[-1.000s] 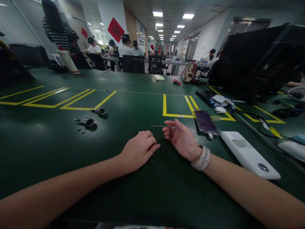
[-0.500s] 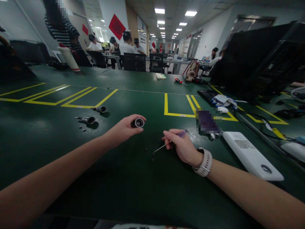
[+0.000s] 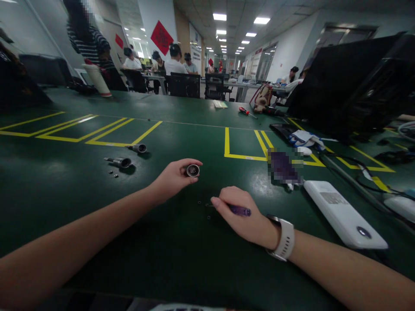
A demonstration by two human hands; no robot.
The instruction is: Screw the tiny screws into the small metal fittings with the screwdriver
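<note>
My left hand is closed around a dark metal cylindrical part, its round open end facing me. In my right hand is a small screwdriver with a clear purple handle. Its thin shaft points left and lies low over the table, mostly hidden by my thumb and fingers. Close to the tip sit a tiny dark ring and a second tiny ring. Something tiny shows at the tip itself, too small to make out.
Two similar metal parts, one nearer and one farther, lie left with tiny pieces. A white power bank, cables, gloves and a black monitor are right. Farther back lies a red screwdriver; people sit beyond.
My right hand has come lower and nearer to me, and the screwdriver has tipped flatter. The metal part's open end has turned slightly upward in my left hand. The view has shifted a little.
</note>
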